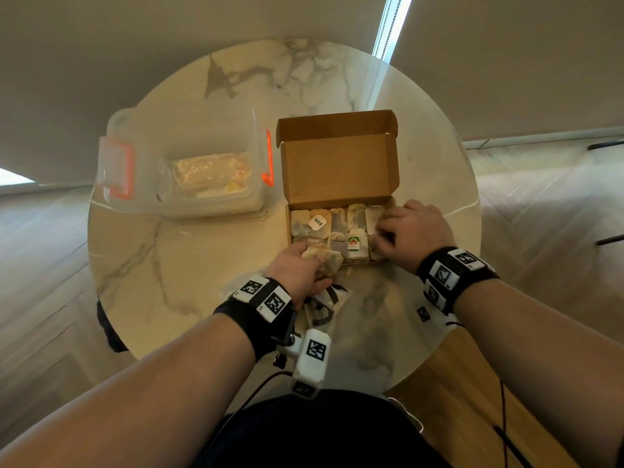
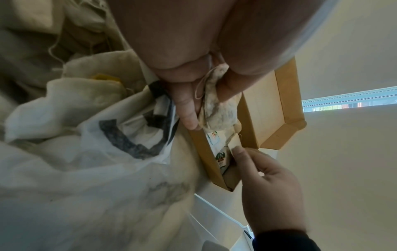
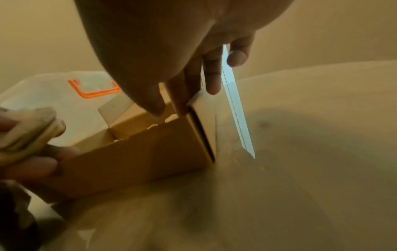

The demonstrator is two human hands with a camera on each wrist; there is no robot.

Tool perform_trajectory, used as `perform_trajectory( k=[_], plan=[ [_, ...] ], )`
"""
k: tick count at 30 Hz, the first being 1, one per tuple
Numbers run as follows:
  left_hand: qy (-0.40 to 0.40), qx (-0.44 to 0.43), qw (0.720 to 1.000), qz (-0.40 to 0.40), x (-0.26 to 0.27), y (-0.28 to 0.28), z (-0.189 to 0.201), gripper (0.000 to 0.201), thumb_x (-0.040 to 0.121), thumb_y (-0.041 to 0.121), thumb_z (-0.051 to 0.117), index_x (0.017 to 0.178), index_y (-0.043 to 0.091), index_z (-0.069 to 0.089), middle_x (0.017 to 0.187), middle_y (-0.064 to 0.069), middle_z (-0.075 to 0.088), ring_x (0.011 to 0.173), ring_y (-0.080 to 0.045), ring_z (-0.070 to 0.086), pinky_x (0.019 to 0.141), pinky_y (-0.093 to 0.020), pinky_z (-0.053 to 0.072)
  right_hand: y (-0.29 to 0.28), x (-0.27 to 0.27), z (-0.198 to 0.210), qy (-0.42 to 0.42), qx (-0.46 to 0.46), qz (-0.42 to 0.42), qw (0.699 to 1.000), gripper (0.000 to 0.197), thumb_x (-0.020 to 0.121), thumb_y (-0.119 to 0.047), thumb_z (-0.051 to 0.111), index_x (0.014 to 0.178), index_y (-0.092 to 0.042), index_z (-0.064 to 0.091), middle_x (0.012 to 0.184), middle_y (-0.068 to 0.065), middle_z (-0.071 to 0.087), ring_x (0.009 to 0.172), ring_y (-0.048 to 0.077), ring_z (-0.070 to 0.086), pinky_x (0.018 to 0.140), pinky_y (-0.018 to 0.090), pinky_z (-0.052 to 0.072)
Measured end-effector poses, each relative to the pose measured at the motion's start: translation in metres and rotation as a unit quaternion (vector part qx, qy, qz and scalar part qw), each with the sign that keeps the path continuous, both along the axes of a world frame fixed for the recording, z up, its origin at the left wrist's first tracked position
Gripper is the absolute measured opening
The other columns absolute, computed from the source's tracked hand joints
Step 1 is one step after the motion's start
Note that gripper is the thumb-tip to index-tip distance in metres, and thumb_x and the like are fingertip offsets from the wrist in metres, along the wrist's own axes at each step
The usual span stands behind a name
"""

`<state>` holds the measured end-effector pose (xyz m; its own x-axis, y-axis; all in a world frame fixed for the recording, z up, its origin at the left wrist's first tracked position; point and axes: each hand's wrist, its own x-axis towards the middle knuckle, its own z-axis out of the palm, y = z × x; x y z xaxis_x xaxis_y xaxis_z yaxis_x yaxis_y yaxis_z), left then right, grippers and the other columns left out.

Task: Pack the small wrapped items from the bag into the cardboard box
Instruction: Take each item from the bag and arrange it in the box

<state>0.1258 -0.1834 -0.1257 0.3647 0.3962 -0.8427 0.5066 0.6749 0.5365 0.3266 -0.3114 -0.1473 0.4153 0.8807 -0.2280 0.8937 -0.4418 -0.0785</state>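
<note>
An open cardboard box point(image 1: 337, 170) stands on the marble table, its tray lined with several tea bags point(image 1: 332, 224). One of them shows a green and red label point(image 1: 355, 246). My left hand point(image 1: 293, 265) sits at the box's front left corner and grips a bunch of tea bags point(image 1: 326, 260), which shows up close in the left wrist view point(image 2: 219, 112). Under that hand lies the white plastic bag point(image 1: 324, 305) with dark print point(image 2: 107, 135). My right hand point(image 1: 412, 228) reaches into the tray's right end. There its fingertips point(image 2: 236, 151) pinch a tea bag against the box's end wall point(image 3: 201, 122).
A clear plastic container point(image 1: 209, 204) with orange clips stands left of the box, holding more wrapped items, with its lid point(image 1: 114, 170) leaning at its left. The round table's edge point(image 1: 101, 298) curves close on all sides. Wooden floor lies beyond it.
</note>
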Motion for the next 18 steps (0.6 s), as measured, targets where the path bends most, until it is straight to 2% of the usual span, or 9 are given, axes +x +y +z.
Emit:
perform_trajectory(
  k=[3,5,7,9,11,13,15,17,18],
  plan=[
    [-0.006,0.002,1.000,0.004,-0.001,-0.001,0.000,0.024,0.101,-0.003,0.055,0.116,0.015,0.060,0.116,-0.014,0.067,0.105,-0.028,0.069,0.091,-0.045,0.063,0.007,0.002,0.000,0.002,0.012,-0.016,1.000,0.030,0.099,-0.040,0.052,0.109,-0.031,0.079,0.120,-0.011,0.073,0.105,0.023,0.055,0.085,0.040,0.046],
    [-0.005,-0.011,1.000,0.016,0.000,-0.001,0.002,0.024,0.102,-0.004,0.054,0.114,0.015,0.063,0.122,-0.014,0.066,0.109,-0.028,0.069,0.081,-0.038,0.065,0.014,0.003,0.000,0.002,-0.017,-0.009,1.000,0.030,0.099,-0.034,0.052,0.114,-0.032,0.077,0.127,-0.011,0.070,0.109,0.024,0.054,0.087,0.040,0.043],
    [-0.012,-0.025,0.999,0.024,0.002,0.001,0.008,0.026,0.102,-0.004,0.055,0.116,0.017,0.064,0.123,-0.018,0.065,0.106,-0.030,0.071,0.072,-0.032,0.066,0.020,0.004,0.002,0.002,-0.042,-0.004,0.999,0.031,0.100,-0.034,0.050,0.116,-0.034,0.077,0.130,-0.012,0.067,0.111,0.022,0.053,0.089,0.040,0.042],
    [-0.031,-0.023,0.999,0.026,0.004,0.004,0.014,0.028,0.099,-0.002,0.061,0.122,0.014,0.064,0.122,-0.019,0.067,0.101,-0.030,0.074,0.072,-0.034,0.066,0.023,0.004,0.008,-0.006,-0.041,-0.011,0.999,0.033,0.101,-0.039,0.047,0.114,-0.034,0.077,0.128,-0.013,0.068,0.111,0.021,0.053,0.090,0.040,0.042],
    [-0.055,-0.014,0.998,0.034,0.005,0.007,0.018,0.028,0.095,0.000,0.069,0.119,0.015,0.067,0.123,-0.020,0.070,0.102,-0.030,0.077,0.077,-0.037,0.065,0.024,0.001,0.020,0.013,-0.002,-0.042,0.999,0.035,0.101,-0.047,0.046,0.114,-0.034,0.076,0.122,-0.012,0.070,0.109,0.020,0.054,0.090,0.040,0.046],
    [-0.085,-0.014,0.994,0.064,0.008,0.010,0.024,0.031,0.092,0.001,0.074,0.120,0.012,0.067,0.123,-0.020,0.071,0.103,-0.031,0.077,0.075,-0.035,0.063,0.023,-0.006,0.037,0.124,0.057,-0.090,0.987,0.037,0.100,-0.057,0.050,0.109,-0.032,0.076,0.107,-0.011,0.070,0.099,0.016,0.058,0.085,0.038,0.050],
    [-0.115,-0.020,0.988,0.100,0.012,0.012,0.027,0.037,0.091,-0.001,0.074,0.125,0.007,0.064,0.122,-0.022,0.072,0.103,-0.032,0.077,0.076,-0.034,0.063,0.022,-0.017,0.058,0.294,0.116,-0.157,0.936,0.038,0.098,-0.062,0.055,0.097,-0.031,0.076,0.088,-0.010,0.069,0.085,0.013,0.063,0.076,0.032,0.052],
    [-0.140,-0.023,0.983,0.119,0.014,0.015,0.029,0.041,0.090,-0.003,0.074,0.129,0.003,0.061,0.122,-0.023,0.072,0.105,-0.033,0.076,0.080,-0.036,0.063,0.020,-0.029,0.074,0.398,0.159,-0.189,0.884,0.034,0.093,-0.063,0.063,0.094,-0.031,0.074,0.083,-0.007,0.071,0.080,0.013,0.066,0.072,0.028,0.056],
    [-0.147,-0.022,0.982,0.120,0.015,0.016,0.030,0.043,0.090,-0.003,0.074,0.130,0.003,0.061,0.123,-0.023,0.072,0.106,-0.033,0.076,0.082,-0.036,0.063,0.020,-0.033,0.078,0.415,0.169,-0.184,0.875,0.031,0.091,-0.061,0.067,0.096,-0.031,0.074,0.085,-0.007,0.072,0.080,0.011,0.067,0.072,0.026,0.057]
  ],
)
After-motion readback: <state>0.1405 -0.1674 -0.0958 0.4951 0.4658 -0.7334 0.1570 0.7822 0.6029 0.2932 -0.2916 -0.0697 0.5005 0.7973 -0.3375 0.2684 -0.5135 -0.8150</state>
